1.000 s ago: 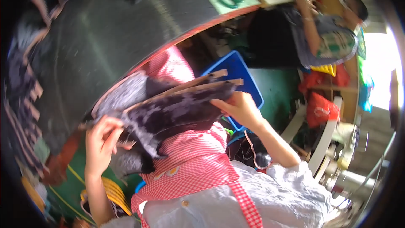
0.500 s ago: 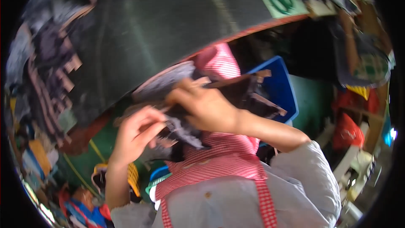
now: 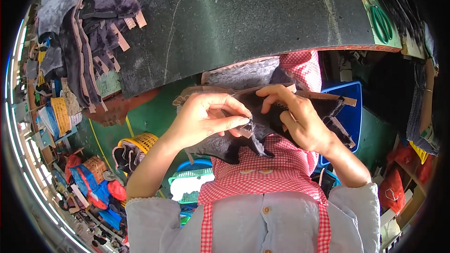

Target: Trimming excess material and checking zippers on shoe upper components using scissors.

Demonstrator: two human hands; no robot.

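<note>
At the centre, the furry pieces (image 3: 227, 151) look like soft plush, grey to near-black, with smooth, matt tan edging. The apron (image 3: 262, 178) is checked woven cloth; the shirt (image 3: 290, 215), thin, creased fabric with a soft sheen. Across the top, the tabletop (image 3: 253, 14) is dark, matt and scuffed. Right of centre, the bin (image 3: 348, 122) is smooth blue plastic; lower right, the red bag (image 3: 393, 193) looks like crinkled plastic.

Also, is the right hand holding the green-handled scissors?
No, the green-handled scissors lie at the right end of the table, well apart from the right hand.
</note>
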